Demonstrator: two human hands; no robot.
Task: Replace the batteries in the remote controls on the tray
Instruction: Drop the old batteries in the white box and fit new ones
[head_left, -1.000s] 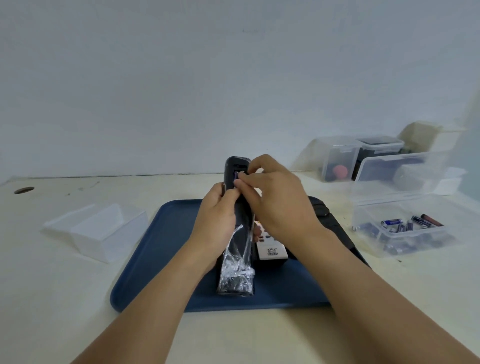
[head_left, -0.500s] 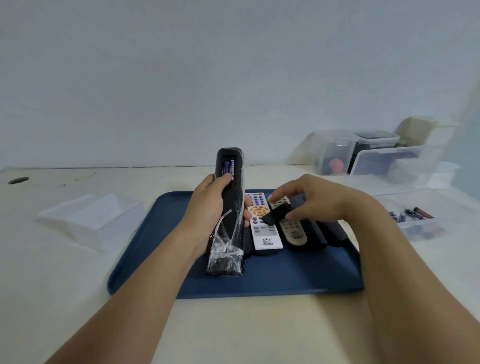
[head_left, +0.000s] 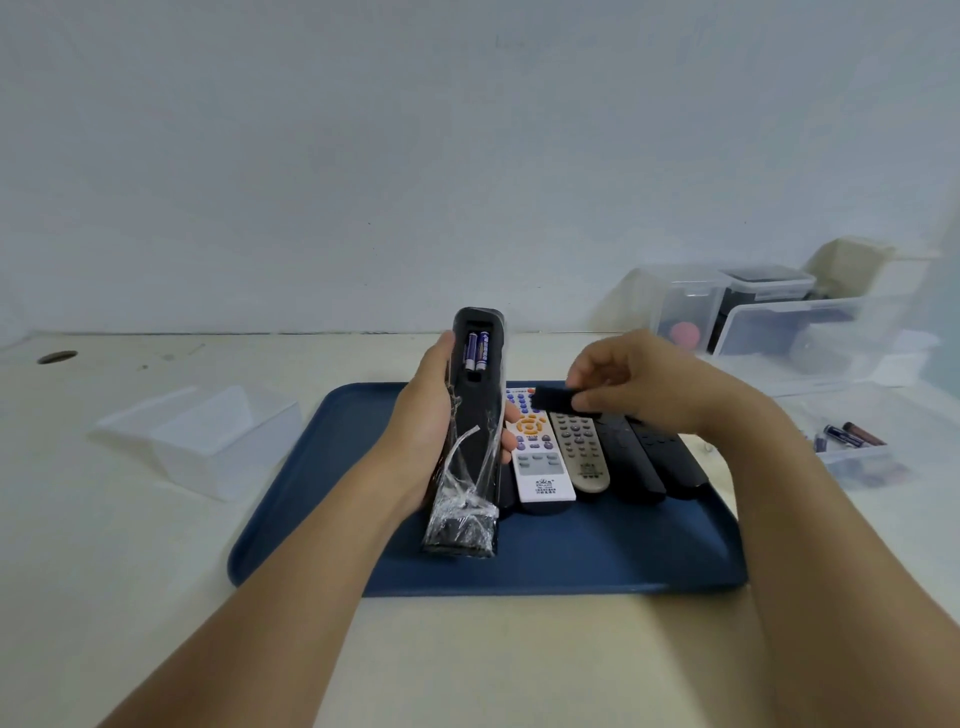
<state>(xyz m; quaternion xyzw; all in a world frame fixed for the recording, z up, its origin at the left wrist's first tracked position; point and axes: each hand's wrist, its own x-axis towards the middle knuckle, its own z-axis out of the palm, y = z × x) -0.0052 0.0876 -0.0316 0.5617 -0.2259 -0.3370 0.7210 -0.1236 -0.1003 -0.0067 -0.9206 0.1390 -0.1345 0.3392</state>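
My left hand (head_left: 431, 426) grips a black remote (head_left: 475, 410) half wrapped in clear plastic, back side up, tilted above the blue tray (head_left: 322, 493). Its battery bay is uncovered and shows two purple batteries (head_left: 478, 352). My right hand (head_left: 634, 384) pinches the black battery cover (head_left: 551, 399) just right of that remote, above the other remotes. On the tray lie a white remote (head_left: 540, 462), a grey remote (head_left: 582, 452) and two black remotes (head_left: 649, 457), side by side.
A clear box with loose batteries (head_left: 852, 441) stands right of the tray, partly behind my right arm. Clear storage boxes (head_left: 789, 332) fill the back right corner. An upturned clear plastic container (head_left: 202, 436) lies left of the tray. A wall closes the table's far edge.
My right hand left the remote's battery bay, picked the black cover up from among the remotes and lifted it toward the held remote. The two batteries now show in the bay.
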